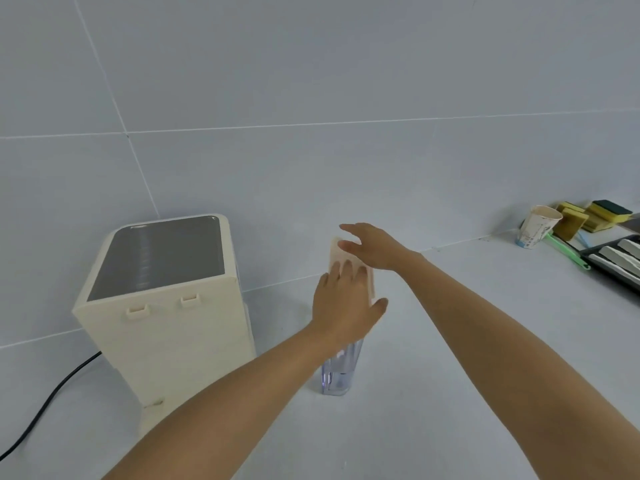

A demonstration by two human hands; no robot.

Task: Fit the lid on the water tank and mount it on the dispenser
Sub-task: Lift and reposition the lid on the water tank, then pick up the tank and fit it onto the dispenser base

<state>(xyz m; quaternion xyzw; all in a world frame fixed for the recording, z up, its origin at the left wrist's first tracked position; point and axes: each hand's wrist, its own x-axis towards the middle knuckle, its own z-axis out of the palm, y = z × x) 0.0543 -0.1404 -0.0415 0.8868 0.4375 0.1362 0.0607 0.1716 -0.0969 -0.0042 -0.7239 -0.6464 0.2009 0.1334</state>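
Note:
A clear water tank (341,370) stands upright on the white counter, right of the cream dispenser (166,306). A cream lid (337,256) lies on the tank's top. My left hand (343,303) rests flat on the near part of the lid, fingers spread, thumb over the right edge. My right hand (372,247) hovers over the lid's far end with fingers extended; whether it touches the lid is unclear. Most of the tank is hidden behind my left hand and forearm.
The dispenser has a grey top panel (159,254) and a black power cable (52,396) trailing left. At the far right stand a paper cup (535,226), yellow-green sponges (588,216), a green-handled brush (566,251) and a dark tray (616,261). A tiled wall backs the counter.

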